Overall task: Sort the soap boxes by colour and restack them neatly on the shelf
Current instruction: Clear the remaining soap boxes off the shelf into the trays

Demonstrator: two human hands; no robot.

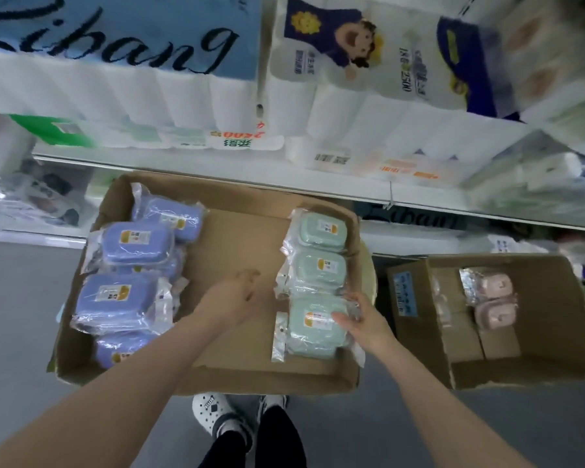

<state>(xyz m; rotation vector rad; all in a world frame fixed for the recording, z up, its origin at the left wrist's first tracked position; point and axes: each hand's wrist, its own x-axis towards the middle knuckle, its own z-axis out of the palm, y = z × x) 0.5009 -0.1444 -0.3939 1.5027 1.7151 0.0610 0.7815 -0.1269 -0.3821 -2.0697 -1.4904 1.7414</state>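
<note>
Shelf: the long white shop shelf [217, 168] runs across behind the big flat brown cardboard box [244, 238]. White packs of toilet rolls [149, 92] sit on it.
Big box: it is right in front of you, above your feet.
Second box: a deeper brown cardboard box [537, 332] stands to the right of the big box.
Purple pile: the purple soap boxes in clear plastic bags [115, 298] lie along the left side of the big box, some on top of others.
Green row: the green soap boxes in clear plastic bags [321, 268] lie in a line along the right side of the big box, one behind the other.
Pink pair: two pink soap boxes in clear plastic bags [493, 298] lie inside the second box.
Nearest green box: the green soap box closest to you [313, 329] sits at the near right of the big box. Its long side seems to run left to right.
Right hand: your right hand [362, 319] is on this box's right end, and its fingers pinch the crinkly bag.
Left hand: your left hand [237, 292] hangs over the bare middle of the big box, fingers loosely bent, holding nothing. It looks blurry.
What matters next: the box lies just left of your right hand, so that hand is closer than the left.
</note>
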